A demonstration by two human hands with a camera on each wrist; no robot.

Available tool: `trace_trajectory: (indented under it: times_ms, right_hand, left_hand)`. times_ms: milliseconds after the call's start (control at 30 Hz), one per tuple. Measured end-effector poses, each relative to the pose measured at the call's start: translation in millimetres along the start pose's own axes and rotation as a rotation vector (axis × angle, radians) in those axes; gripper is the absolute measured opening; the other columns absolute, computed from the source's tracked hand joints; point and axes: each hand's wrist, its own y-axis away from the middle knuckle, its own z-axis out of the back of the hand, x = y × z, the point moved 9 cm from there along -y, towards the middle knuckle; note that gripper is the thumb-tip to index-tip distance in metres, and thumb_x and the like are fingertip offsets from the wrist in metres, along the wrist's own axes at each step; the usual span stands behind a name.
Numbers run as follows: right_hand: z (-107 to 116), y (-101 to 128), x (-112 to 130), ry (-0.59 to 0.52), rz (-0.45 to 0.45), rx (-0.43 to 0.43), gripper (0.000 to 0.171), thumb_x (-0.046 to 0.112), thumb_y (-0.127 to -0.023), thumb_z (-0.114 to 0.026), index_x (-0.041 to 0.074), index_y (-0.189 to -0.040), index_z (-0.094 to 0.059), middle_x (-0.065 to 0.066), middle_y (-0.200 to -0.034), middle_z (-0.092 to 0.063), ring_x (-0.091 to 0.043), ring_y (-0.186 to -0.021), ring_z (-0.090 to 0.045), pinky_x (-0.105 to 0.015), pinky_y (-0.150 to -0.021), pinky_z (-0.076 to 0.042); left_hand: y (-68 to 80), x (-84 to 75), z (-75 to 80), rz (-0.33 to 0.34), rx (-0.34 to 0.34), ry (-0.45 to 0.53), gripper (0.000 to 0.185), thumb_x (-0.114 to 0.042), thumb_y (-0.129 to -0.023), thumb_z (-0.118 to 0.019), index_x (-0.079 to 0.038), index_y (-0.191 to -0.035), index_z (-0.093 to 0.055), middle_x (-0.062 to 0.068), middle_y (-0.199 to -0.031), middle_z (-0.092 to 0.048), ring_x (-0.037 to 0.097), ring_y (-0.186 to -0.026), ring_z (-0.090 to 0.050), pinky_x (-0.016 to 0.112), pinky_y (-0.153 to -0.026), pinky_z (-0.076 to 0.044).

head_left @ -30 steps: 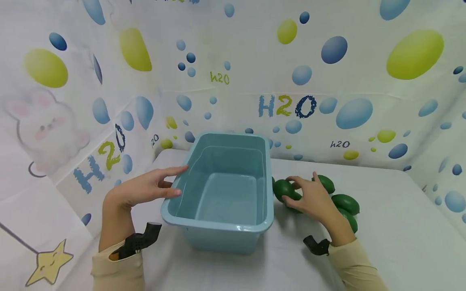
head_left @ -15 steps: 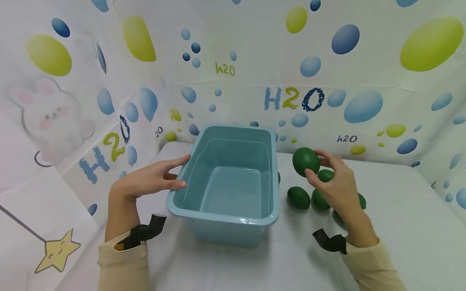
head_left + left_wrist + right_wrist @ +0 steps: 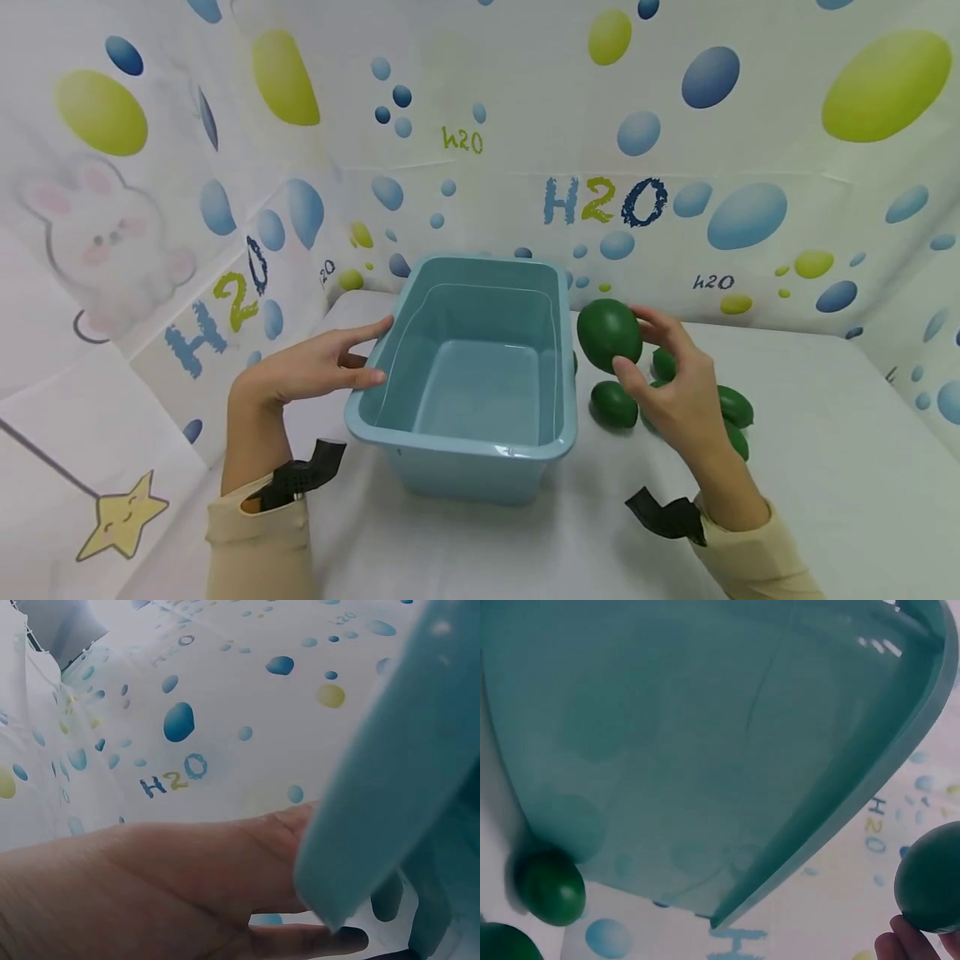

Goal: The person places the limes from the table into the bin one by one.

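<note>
Head view: right hand [image 3: 675,392] grips one green egg [image 3: 609,335]; five or so eggs [image 3: 613,404] lie on counter [image 3: 810,467]; left hand [image 3: 303,377], fingers straight, touches one blue tub [image 3: 465,450].

The tub [image 3: 480,450] is a pale, even teal-blue, without any pattern. The egg-shaped ball [image 3: 609,335] in the right hand [image 3: 678,400] is a deep, plain green — and so are the other balls [image 3: 613,405] on the table. The tablecloth [image 3: 810,483] is plain white. The backdrop [image 3: 525,108] is white too, dotted with blue and lime-green bubbles, "H2O" lettered in blue and green, a white rabbit with pink cheeks — and a yellow star. Both sleeves [image 3: 258,542] are beige, with black wrist straps.
</note>
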Motion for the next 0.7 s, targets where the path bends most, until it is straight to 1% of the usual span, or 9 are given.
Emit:
trace_trajectory:
  times_ms: [100,233,400,567,700]
  right_hand:
    - [-5.3,2.8,5.4,0.002,0.016,0.022,0.055,0.017,-0.081,-0.067,0.022,-0.134,-0.052,-0.012,-0.124,-0.062,-0.022,-0.116,-0.054,-0.066,-0.104,-0.029]
    - [-16.6,6.0,11.9,0.018,0.062,0.064,0.057,0.016,-0.079,-0.070,0.020,-0.134,-0.052,-0.010,-0.124,-0.063,-0.024,-0.116,-0.055,-0.066,-0.102,-0.031]
    - [-31.2,9.0,14.5,0.039,0.110,0.113,0.058,0.016,-0.078,-0.072,0.015,-0.133,-0.053,-0.007,-0.125,-0.062,-0.024,-0.115,-0.057,-0.063,-0.097,-0.039]
    - [-40.5,10.2,11.4,0.053,0.120,0.148,0.059,0.017,-0.078,-0.075,0.013,-0.133,-0.053,-0.006,-0.127,-0.061,-0.023,-0.115,-0.057,-0.058,-0.094,-0.045]
    - [-45.7,10.1,8.9,0.063,0.107,0.173,0.059,0.019,-0.079,-0.074,0.011,-0.133,-0.052,-0.006,-0.129,-0.060,-0.024,-0.115,-0.058,-0.055,-0.093,-0.047]
  left_hand:
    - [-0.5,-0.3,0.6,-0.002,-0.004,-0.009,0.080,-0.030,-0.089,-0.066,-0.016,-0.153,-0.019,0.017,-0.149,-0.037,0.044,-0.127,-0.047,0.051,-0.091,-0.050]
    - [-0.7,-0.1,0.7,0.000,-0.001,-0.002,0.081,-0.029,-0.089,-0.066,-0.016,-0.153,-0.019,0.016,-0.150,-0.035,0.043,-0.127,-0.048,0.050,-0.091,-0.051]
    - [-1.3,-0.2,0.3,-0.004,0.003,-0.002,0.081,-0.029,-0.089,-0.066,-0.015,-0.153,-0.018,0.016,-0.150,-0.037,0.042,-0.127,-0.048,0.050,-0.092,-0.050]
    - [-2.3,-0.3,0.9,0.002,-0.004,-0.015,0.081,-0.030,-0.089,-0.066,-0.016,-0.153,-0.019,0.015,-0.151,-0.036,0.043,-0.128,-0.046,0.052,-0.093,-0.049]
    - [-3.6,-0.7,1.2,0.003,-0.002,-0.010,0.081,-0.030,-0.089,-0.066,-0.016,-0.153,-0.019,0.013,-0.154,-0.031,0.042,-0.130,-0.045,0.053,-0.095,-0.047]
